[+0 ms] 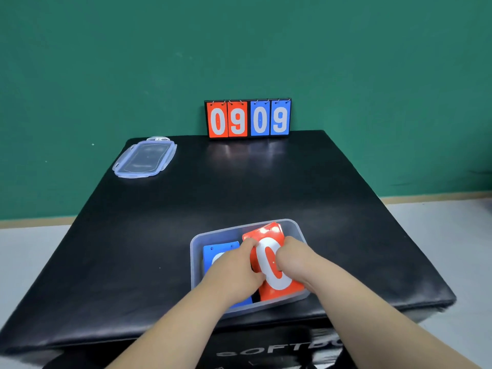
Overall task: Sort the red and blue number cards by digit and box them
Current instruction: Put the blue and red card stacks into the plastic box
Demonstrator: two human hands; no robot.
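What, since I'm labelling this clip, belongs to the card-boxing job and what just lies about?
Job: red number cards, gripped by left hand and right hand; blue number cards; clear plastic box; clear snap-lock lid.
Lying about: black-framed 0909 flip scoreboard; black padded table.

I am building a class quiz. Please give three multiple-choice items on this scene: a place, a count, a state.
1. Where is the clear lid? A on the box; B far left on the table; C on the floor.
2. How many digits does the scoreboard show? A two; B four; C six.
3. The red cards are: A gripped by both hands; B flat on the table; C on the scoreboard.
1 B: it lies there, apart. 2 B: it reads 0909. 3 A: left hand and right hand hold them at the box.
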